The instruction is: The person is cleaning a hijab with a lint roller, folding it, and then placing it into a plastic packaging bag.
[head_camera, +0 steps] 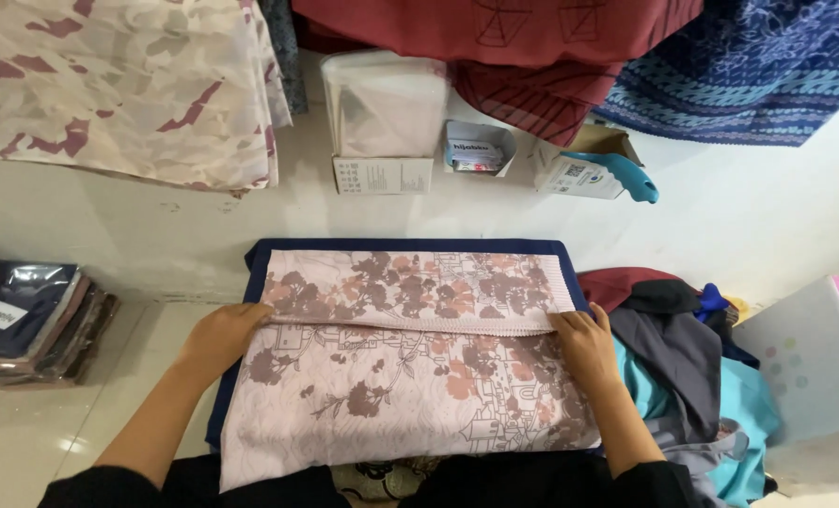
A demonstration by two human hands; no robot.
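Both hands pinch the folded edge of the pink floral scarf on the navy board: left hand at 9 o'clock, right hand at 3 o'clock.

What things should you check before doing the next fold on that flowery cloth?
1. Left hand on the cloth's left edge: ok.
2. Right hand on the right edge: ok.
3. Folded flap of the flowery cloth lying straight across: ok.
4. Cloth sitting fully on the dark blue board: not ok, the near left corner hangs past it.
5. Pile of clothes apart from the cloth: not ok, it touches the right side.
6. Wrinkles underneath: cannot tell.
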